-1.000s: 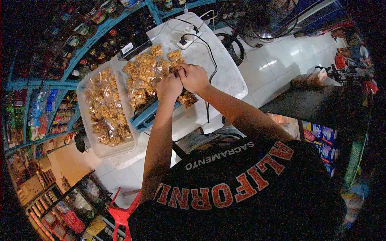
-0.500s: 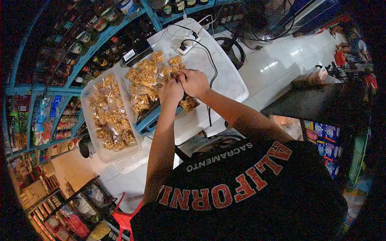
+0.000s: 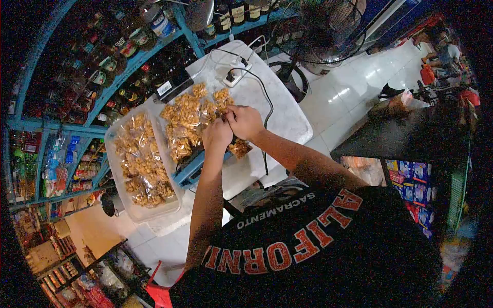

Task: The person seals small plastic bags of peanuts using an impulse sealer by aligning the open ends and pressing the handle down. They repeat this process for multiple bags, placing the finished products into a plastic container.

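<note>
My left hand and my right hand meet at the far end of a blue device that looks like a bag sealer. Both have their fingers curled in, and what they grip or press is hidden beneath them. A small clear bag of brown snack pieces pokes out below my right wrist. Just left of my hands lies a heap of similar snack bags. Further left, a clear plastic tub holds more of these filled bags.
The white table carries a power strip and a black cord running past my right hand. Shelves of bottles stand along the left. A fan is beyond the table, and a dark counter is to the right.
The camera view has shifted slightly, so the table and tub appear lower. My hands stay together at the same spot on the device.
</note>
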`<action>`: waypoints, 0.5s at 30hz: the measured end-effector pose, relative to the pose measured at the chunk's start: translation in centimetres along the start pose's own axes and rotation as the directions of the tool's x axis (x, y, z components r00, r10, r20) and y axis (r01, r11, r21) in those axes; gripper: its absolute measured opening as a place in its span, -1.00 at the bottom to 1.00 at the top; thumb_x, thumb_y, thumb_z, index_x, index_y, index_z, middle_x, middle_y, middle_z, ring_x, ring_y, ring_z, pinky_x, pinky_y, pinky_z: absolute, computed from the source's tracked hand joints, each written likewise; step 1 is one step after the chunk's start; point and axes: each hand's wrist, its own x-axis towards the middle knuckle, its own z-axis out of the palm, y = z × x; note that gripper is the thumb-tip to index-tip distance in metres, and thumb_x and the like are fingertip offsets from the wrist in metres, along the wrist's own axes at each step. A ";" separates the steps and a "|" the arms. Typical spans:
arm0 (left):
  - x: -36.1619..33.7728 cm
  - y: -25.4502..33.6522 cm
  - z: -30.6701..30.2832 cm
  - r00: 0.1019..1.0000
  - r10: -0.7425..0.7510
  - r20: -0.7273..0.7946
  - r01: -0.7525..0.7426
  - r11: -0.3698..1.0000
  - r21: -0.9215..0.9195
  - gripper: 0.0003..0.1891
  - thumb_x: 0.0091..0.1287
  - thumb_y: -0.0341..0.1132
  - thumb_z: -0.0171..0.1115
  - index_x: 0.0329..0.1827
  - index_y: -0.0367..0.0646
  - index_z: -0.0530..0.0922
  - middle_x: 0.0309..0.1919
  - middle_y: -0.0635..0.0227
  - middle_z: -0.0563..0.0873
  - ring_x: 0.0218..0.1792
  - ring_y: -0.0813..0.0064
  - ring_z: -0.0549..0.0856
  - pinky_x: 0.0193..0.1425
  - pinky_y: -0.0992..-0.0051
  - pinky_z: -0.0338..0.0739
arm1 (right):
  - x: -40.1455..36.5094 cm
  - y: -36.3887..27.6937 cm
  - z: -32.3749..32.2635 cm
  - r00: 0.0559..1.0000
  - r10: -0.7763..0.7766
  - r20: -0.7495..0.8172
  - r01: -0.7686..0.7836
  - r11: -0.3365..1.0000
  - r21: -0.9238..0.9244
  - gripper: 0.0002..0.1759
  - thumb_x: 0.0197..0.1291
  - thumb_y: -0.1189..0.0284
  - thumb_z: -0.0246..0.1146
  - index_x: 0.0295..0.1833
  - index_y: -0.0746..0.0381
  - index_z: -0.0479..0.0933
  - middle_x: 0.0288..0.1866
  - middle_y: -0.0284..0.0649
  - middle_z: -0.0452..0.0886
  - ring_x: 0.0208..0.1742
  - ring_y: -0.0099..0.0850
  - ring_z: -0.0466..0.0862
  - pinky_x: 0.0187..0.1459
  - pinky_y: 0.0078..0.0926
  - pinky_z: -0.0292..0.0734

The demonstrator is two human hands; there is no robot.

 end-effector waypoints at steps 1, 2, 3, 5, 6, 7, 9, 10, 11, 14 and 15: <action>-0.1 0.0 -0.1 1.000 0.002 -0.008 -0.002 1.000 0.001 -0.60 0.15 -0.14 -0.19 -0.28 -0.26 0.54 -0.24 -0.05 0.57 -0.17 0.02 0.55 -0.02 0.19 0.38 | -0.1 -0.2 -0.1 1.000 -0.004 0.000 0.004 1.000 0.021 -0.76 0.05 0.30 -0.06 -0.37 0.17 0.48 -0.45 -0.05 0.55 -0.39 -0.08 0.55 -0.33 -0.17 0.43; -0.2 0.0 -0.2 1.000 0.018 -0.010 -0.018 1.000 0.019 -0.60 0.15 -0.14 -0.19 -0.30 -0.27 0.54 -0.25 -0.05 0.57 -0.18 0.01 0.55 -0.03 0.18 0.39 | -0.2 -0.3 -0.1 1.000 0.003 -0.021 -0.003 1.000 -0.007 -0.76 0.05 0.30 -0.05 -0.36 0.17 0.48 -0.46 -0.05 0.55 -0.39 -0.09 0.55 -0.34 -0.18 0.43; -0.4 0.0 -0.3 0.999 0.031 -0.010 -0.030 0.999 0.038 -0.61 0.15 -0.14 -0.18 -0.32 -0.27 0.54 -0.26 -0.05 0.58 -0.19 0.01 0.56 -0.04 0.18 0.39 | -0.2 -0.4 -0.1 1.000 -0.003 -0.022 0.003 1.000 -0.005 -0.76 0.05 0.30 -0.05 -0.36 0.17 0.48 -0.46 -0.05 0.55 -0.39 -0.09 0.55 -0.34 -0.18 0.43; -0.5 0.2 -0.5 1.000 -0.003 -0.028 0.004 0.999 0.043 -0.61 0.16 -0.14 -0.17 -0.34 -0.28 0.54 -0.28 -0.05 0.58 -0.20 0.01 0.56 -0.06 0.18 0.40 | -0.1 -0.4 -0.2 1.000 0.021 0.017 -0.021 0.999 -0.024 -0.75 0.05 0.29 -0.05 -0.34 0.16 0.49 -0.45 -0.05 0.55 -0.39 -0.09 0.55 -0.34 -0.18 0.44; -0.4 0.1 -0.4 0.999 0.026 -0.044 -0.024 0.999 0.048 -0.60 0.16 -0.13 -0.18 -0.34 -0.28 0.54 -0.28 -0.05 0.58 -0.20 0.01 0.56 -0.06 0.18 0.40 | -0.1 -0.4 -0.1 1.000 0.017 0.016 -0.017 1.000 -0.022 -0.75 0.05 0.29 -0.05 -0.34 0.16 0.49 -0.45 -0.05 0.55 -0.39 -0.09 0.55 -0.34 -0.18 0.44; -0.4 0.0 -0.3 0.997 0.055 -0.059 -0.052 0.997 0.053 -0.59 0.16 -0.12 -0.18 -0.33 -0.28 0.54 -0.29 -0.06 0.58 -0.20 0.01 0.56 -0.06 0.18 0.39 | -0.1 -0.3 0.0 1.000 0.008 0.002 -0.008 1.000 -0.011 -0.75 0.06 0.29 -0.04 -0.33 0.16 0.50 -0.45 -0.04 0.55 -0.39 -0.09 0.55 -0.34 -0.19 0.44; -0.2 -0.1 -0.2 0.996 0.061 -0.065 -0.056 0.996 0.075 -0.58 0.17 -0.10 -0.18 -0.32 -0.27 0.54 -0.29 -0.07 0.58 -0.19 0.00 0.56 -0.05 0.17 0.39 | 0.0 -0.1 0.2 1.000 -0.002 -0.014 0.002 1.000 0.000 -0.75 0.06 0.29 -0.04 -0.32 0.16 0.50 -0.45 -0.03 0.55 -0.40 -0.09 0.55 -0.33 -0.19 0.44; -0.1 -0.1 -0.1 0.999 0.030 -0.041 -0.027 0.998 0.065 -0.58 0.17 -0.10 -0.19 -0.31 -0.27 0.54 -0.30 -0.07 0.58 -0.18 0.01 0.56 -0.05 0.17 0.39 | 0.0 0.0 0.3 1.000 0.005 0.006 -0.005 1.000 0.007 -0.72 0.06 0.26 -0.05 -0.33 0.19 0.50 -0.43 -0.02 0.56 -0.37 -0.08 0.55 -0.30 -0.17 0.45; -0.3 0.2 -0.4 1.000 -0.001 -0.016 0.002 0.998 0.055 -0.58 0.17 -0.10 -0.19 -0.30 -0.27 0.54 -0.30 -0.07 0.58 -0.18 0.01 0.55 -0.05 0.18 0.39 | 0.0 0.1 0.3 1.000 0.011 0.025 -0.012 1.000 0.014 -0.68 0.07 0.24 -0.06 -0.34 0.21 0.50 -0.42 0.00 0.56 -0.34 -0.07 0.56 -0.26 -0.16 0.45; -0.8 0.7 -1.2 1.000 -0.015 -0.011 0.016 0.999 0.030 -0.58 0.17 -0.10 -0.19 -0.28 -0.26 0.53 -0.27 -0.07 0.58 -0.16 0.02 0.55 -0.04 0.19 0.39 | -0.1 -0.2 0.1 1.000 0.009 -0.002 -0.009 1.000 0.001 -0.69 0.06 0.25 -0.06 -0.35 0.22 0.50 -0.42 0.00 0.56 -0.35 -0.07 0.56 -0.26 -0.16 0.45; -0.6 0.3 -0.6 1.000 -0.018 -0.009 0.018 0.999 0.030 -0.58 0.17 -0.10 -0.19 -0.28 -0.26 0.53 -0.27 -0.07 0.58 -0.16 0.02 0.55 -0.04 0.19 0.39 | -0.2 -0.3 0.0 1.000 0.010 0.001 -0.010 1.000 0.002 -0.69 0.06 0.25 -0.06 -0.35 0.22 0.50 -0.42 0.00 0.56 -0.35 -0.07 0.56 -0.26 -0.16 0.45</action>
